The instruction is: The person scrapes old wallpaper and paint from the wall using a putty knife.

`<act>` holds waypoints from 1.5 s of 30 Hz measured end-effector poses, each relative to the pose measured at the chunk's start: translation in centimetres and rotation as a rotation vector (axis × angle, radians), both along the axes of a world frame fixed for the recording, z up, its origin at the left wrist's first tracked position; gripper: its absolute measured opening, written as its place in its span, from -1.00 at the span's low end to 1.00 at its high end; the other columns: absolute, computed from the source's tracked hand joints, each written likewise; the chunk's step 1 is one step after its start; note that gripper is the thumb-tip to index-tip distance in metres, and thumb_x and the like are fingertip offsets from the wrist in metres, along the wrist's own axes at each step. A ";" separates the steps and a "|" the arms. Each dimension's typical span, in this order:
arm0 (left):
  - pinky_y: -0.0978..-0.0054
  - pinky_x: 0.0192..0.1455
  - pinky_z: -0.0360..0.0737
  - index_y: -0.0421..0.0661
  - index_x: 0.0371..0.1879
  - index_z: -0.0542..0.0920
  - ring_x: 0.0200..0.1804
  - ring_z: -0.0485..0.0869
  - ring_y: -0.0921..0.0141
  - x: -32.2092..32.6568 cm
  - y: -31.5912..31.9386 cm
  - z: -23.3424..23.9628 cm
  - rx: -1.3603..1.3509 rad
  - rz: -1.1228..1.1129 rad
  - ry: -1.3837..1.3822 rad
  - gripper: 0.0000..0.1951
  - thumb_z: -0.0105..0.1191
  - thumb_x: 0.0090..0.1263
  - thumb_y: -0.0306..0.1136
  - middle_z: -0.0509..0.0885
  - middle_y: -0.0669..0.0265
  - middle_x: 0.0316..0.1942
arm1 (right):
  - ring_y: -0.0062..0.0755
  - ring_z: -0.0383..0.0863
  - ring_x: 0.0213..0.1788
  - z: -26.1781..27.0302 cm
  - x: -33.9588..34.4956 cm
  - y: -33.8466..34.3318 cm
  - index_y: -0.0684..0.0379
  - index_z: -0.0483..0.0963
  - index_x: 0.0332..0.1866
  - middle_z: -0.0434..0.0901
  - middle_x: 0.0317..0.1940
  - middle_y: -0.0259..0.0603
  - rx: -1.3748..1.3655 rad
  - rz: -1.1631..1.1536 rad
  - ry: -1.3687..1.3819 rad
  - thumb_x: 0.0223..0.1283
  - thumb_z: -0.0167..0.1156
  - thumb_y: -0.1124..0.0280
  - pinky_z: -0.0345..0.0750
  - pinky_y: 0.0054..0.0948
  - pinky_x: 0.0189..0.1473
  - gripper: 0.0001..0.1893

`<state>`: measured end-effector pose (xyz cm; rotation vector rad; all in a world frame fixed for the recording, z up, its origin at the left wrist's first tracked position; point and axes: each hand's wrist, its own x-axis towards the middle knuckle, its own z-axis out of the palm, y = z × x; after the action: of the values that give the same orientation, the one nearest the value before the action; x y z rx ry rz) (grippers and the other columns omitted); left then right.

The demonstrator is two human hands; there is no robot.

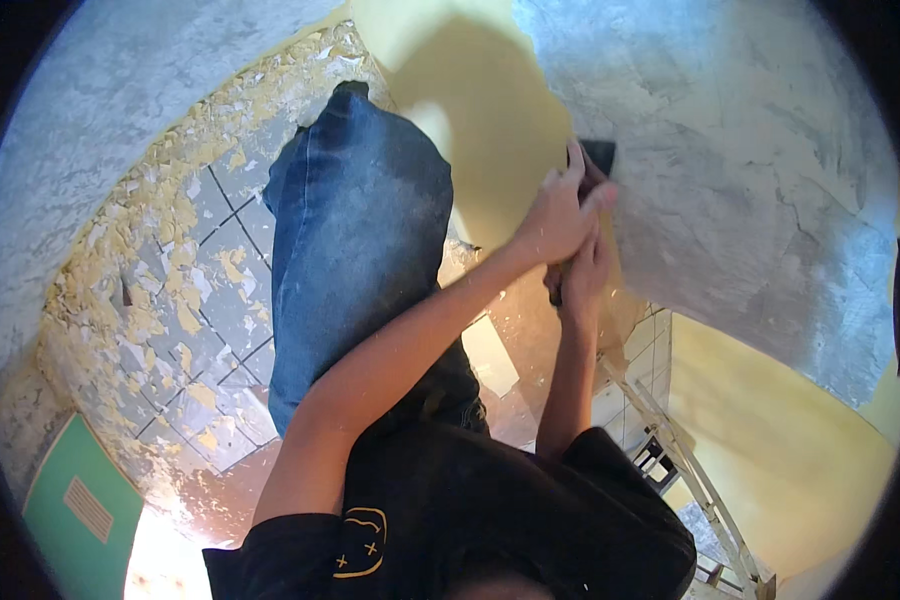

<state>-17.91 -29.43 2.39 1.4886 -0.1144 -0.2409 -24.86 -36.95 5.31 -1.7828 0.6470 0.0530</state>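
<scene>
A scraper with a wide dark blade (600, 155) lies against the wall, where yellow paint (495, 112) meets bare grey plaster (720, 172). My left hand (562, 214) grips the tool just behind the blade, with one finger stretched towards it. Below and touching it, my right hand (586, 274) is closed round the lower handle, whose dark end sticks out beside the fingers. Most of the handle is hidden by both hands. My leg in blue jeans (360, 225) is to the left of the hands.
Paint flakes (187, 319) litter the grey tiled floor (221, 202) along the left wall (135, 97). A wooden ladder (701, 487) stands at the lower right near a yellow wall (780, 420). At the lower left is a green panel (60, 517) bearing a small striped patch.
</scene>
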 end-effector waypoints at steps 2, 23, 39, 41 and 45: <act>0.15 0.22 0.42 -0.41 0.42 -0.02 0.13 0.49 -0.15 0.4 1.1 0.9 0.006 -0.009 0.040 -0.18 -0.04 0.45 0.00 0.45 -0.36 0.03 | -0.67 0.21 -0.85 -1.1 1.0 0.5 0.20 0.41 -0.07 0.28 -0.78 -0.41 0.093 0.054 -0.101 0.54 -0.22 0.10 0.15 -0.61 -0.82 -0.62; 0.19 0.12 0.47 -0.40 0.39 0.10 0.04 0.54 -0.13 -0.8 0.8 -0.2 0.135 0.028 -0.012 -0.25 -0.03 0.45 -0.03 0.51 -0.34 -0.04 | -0.69 0.25 -0.79 -1.7 -0.3 1.3 0.21 0.40 -0.29 0.33 -0.73 -0.41 0.117 -0.012 -0.115 0.51 -0.14 0.08 0.14 -0.60 -0.77 -0.60; 0.13 0.11 0.47 -0.32 0.42 0.10 -0.02 0.53 -0.14 -3.2 -0.7 0.3 0.076 0.116 -0.001 -0.28 -0.04 0.46 -0.05 0.50 -0.26 -0.13 | -0.76 0.33 -0.62 -1.4 -2.0 0.3 0.27 0.47 0.07 0.48 -0.50 -0.43 0.061 -0.037 -0.116 0.51 -0.10 0.10 0.25 -0.67 -0.65 -0.58; 0.18 0.14 0.45 -0.34 0.40 0.15 0.03 0.54 -0.06 -3.4 -0.5 1.0 0.040 0.056 0.089 -0.29 -0.02 0.45 -0.05 0.53 -0.20 -0.07 | -0.76 0.33 -0.64 -0.6 -2.2 0.6 0.27 0.47 0.06 0.48 -0.51 -0.42 0.056 -0.045 -0.062 0.52 -0.11 0.09 0.24 -0.66 -0.66 -0.58; 0.20 0.15 0.45 -0.36 0.40 0.13 0.05 0.53 -0.04 -2.1 0.1 0.4 0.016 0.033 0.079 -0.27 -0.02 0.45 -0.04 0.53 -0.20 -0.07 | -0.75 0.27 -0.74 -3.7 -0.8 0.5 0.24 0.47 -0.03 0.45 -0.60 -0.41 -0.051 -0.047 -0.226 0.52 -0.14 0.06 0.20 -0.63 -0.73 -0.58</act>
<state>-20.03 -29.31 2.78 1.4935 -0.0243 -0.2745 -25.62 -36.46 1.58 -1.7897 0.5299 -0.1963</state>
